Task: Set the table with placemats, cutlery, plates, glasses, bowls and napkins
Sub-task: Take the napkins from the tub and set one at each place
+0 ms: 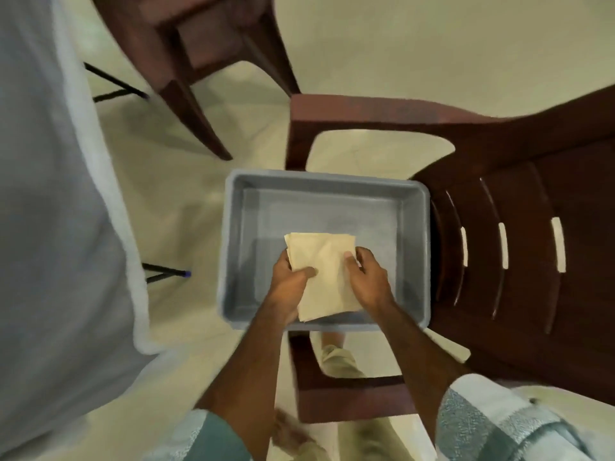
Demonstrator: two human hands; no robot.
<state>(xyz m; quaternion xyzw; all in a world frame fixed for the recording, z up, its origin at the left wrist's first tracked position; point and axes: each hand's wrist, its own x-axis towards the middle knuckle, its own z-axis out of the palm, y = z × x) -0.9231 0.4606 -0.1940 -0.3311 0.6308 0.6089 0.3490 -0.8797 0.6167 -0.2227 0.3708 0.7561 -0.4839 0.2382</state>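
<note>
Both the left hand (pixel 289 283) and right hand (pixel 365 277) pinch unmarked cream napkins (pixel 324 274) over a grey tub (pixel 234 227), thumbs clamped on top.

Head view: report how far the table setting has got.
Nothing shows as laid: of the table only the white tablecloth is in view. In hand: the left hand and right hand hold cream folded napkins over the grey plastic tub, which shows nothing else inside. Napkins not yet placed; the other items are out of view.
</note>
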